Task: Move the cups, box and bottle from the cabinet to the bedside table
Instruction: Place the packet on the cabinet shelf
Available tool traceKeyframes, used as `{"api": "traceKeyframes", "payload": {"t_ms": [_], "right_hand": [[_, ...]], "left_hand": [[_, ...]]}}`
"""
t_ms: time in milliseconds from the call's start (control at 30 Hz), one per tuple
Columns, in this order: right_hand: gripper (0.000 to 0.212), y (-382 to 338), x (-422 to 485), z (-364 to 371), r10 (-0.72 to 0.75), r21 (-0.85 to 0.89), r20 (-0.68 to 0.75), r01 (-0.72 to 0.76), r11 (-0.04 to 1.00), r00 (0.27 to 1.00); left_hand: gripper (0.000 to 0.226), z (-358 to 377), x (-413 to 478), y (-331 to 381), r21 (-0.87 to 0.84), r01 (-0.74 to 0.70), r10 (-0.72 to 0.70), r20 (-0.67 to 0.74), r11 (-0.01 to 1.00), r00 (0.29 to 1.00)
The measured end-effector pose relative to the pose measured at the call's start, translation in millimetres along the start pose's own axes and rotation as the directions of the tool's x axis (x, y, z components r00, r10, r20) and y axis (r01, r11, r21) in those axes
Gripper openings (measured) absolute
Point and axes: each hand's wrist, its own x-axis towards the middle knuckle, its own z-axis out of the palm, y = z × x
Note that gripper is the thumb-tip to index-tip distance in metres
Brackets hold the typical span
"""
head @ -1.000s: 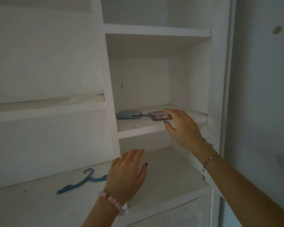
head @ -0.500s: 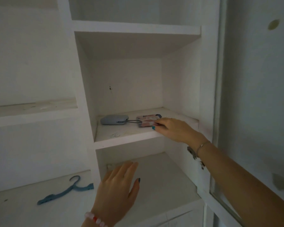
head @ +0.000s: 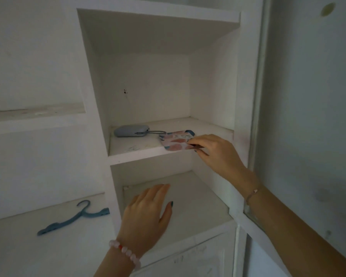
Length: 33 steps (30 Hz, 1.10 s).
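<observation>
A flat box (head: 176, 140) with a pink, white and blue pattern lies on the middle shelf (head: 140, 151) of the white cabinet, its near edge at the shelf's front. My right hand (head: 214, 154) pinches the box's right end between thumb and fingers. A grey pouch (head: 131, 130) with a cord lies just left of the box, the cord reaching to it. My left hand (head: 146, 218) hovers with straight fingers over the lower shelf (head: 198, 208) and holds nothing. No cups or bottle are in view.
A blue plastic hanger (head: 74, 218) lies on the wide lower ledge at the left. A longer shelf (head: 36, 114) runs along the left wall. A closed cabinet door (head: 188, 260) sits below, and a frame edge (head: 258, 96) stands at the right.
My right hand went from resting over the box to pinching its right end and has drawn it toward the shelf's front edge. The view shifted; my left hand stayed over the lower shelf.
</observation>
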Motion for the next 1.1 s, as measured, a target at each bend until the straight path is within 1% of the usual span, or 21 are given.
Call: {"api": "traceKeyframes", "payload": {"t_ms": [100, 167, 233, 267, 300, 333, 367, 400, 467, 500, 533, 567, 667, 800, 933, 1033, 1100], "right_hand": [[0.022, -10.4, -12.8, -0.5, -0.054, -0.049, -0.176, 0.046, 0.998, 0.983], [0.020, -17.5, -22.3, -1.5, -0.072, -0.061, -0.252, 0.059, 0.996, 0.965], [0.019, -24.5, -34.5, -2.7, -0.078, -0.066, -0.294, 0.061, 0.996, 0.953], [0.019, -28.2, -41.8, -3.6, -0.077, -0.065, -0.302, 0.060, 0.996, 0.950], [0.019, -32.2, -49.8, -4.8, -0.076, -0.063, -0.303, 0.059, 0.996, 0.950], [0.018, -36.4, -58.1, -5.9, -0.077, -0.068, -0.301, 0.059, 0.996, 0.951], [0.017, -41.1, -67.0, -7.0, -0.081, -0.080, -0.299, 0.060, 0.995, 0.951], [0.017, -46.0, -75.9, -7.5, -0.087, -0.092, -0.302, 0.061, 0.994, 0.949], [0.018, -56.9, -93.8, -7.3, -0.097, -0.096, -0.314, 0.070, 0.993, 0.945], [0.018, -62.3, -102.8, -6.1, -0.102, -0.090, -0.311, 0.078, 0.993, 0.945], [0.018, -68.2, -111.2, -4.9, -0.106, -0.080, -0.299, 0.086, 0.993, 0.948], [0.019, -73.6, -119.4, -3.6, -0.108, -0.067, -0.283, 0.092, 0.993, 0.953], [0.019, -87.3, -141.4, -0.8, -0.101, -0.028, -0.265, 0.097, 0.995, 0.959], [0.021, -101.5, -164.2, 2.6, -0.115, -0.021, -0.248, 0.114, 0.993, 0.962], [0.018, -109.0, -185.9, 8.7, -0.132, -0.014, -0.194, 0.132, 0.991, 0.972], [0.022, -112.8, -199.1, 13.5, -0.134, -0.012, -0.129, 0.134, 0.991, 0.983], [0.026, -114.6, -204.4, 15.6, -0.128, -0.009, -0.075, 0.128, 0.992, 0.989]], "left_hand": [[0.042, -3.1, -4.8, 1.0, -0.074, 0.011, -0.010, 0.024, 0.997, 1.000], [0.044, -5.8, -9.5, 1.7, -0.130, 0.019, -0.017, 0.017, 0.991, 1.000], [0.043, -8.1, -14.8, 3.1, -0.256, 0.085, -0.089, -0.002, 0.963, 0.996], [0.040, -8.7, -17.6, 3.7, -0.368, 0.144, -0.150, 0.013, 0.919, 0.989], [0.036, -9.8, -20.1, 4.4, -0.495, 0.199, -0.206, 0.040, 0.846, 0.978], [0.033, -11.7, -22.1, 5.5, -0.616, 0.257, -0.262, 0.084, 0.745, 0.961], [0.032, -14.3, -23.7, 6.9, -0.718, 0.319, -0.315, 0.146, 0.619, 0.938], [0.033, -17.9, -25.1, 8.9, -0.803, 0.377, -0.357, 0.221, 0.462, 0.908], [0.037, -26.2, -28.1, 13.3, -0.878, 0.460, -0.382, 0.384, 0.129, 0.841], [0.039, -29.4, -30.0, 14.3, -0.879, 0.477, -0.373, 0.440, 0.007, 0.817], [0.037, -31.6, -31.8, 14.4, -0.873, 0.482, -0.354, 0.477, -0.082, 0.804], [0.033, -34.4, -33.5, 15.2, -0.863, 0.484, -0.324, 0.503, -0.144, 0.801], [0.028, -35.0, -41.3, 18.2, -0.828, 0.515, -0.249, 0.558, -0.221, 0.792], [0.027, -25.9, -58.3, 21.3, -0.779, 0.546, -0.254, 0.621, -0.310, 0.742], [0.027, -17.3, -75.8, 24.9, -0.778, 0.563, -0.318, 0.628, -0.280, 0.710], [0.024, -15.9, -87.0, 25.9, -0.788, 0.577, -0.340, 0.614, -0.214, 0.712], [0.021, -16.3, -93.1, 25.4, -0.794, 0.580, -0.381, 0.600, -0.182, 0.703]]}}
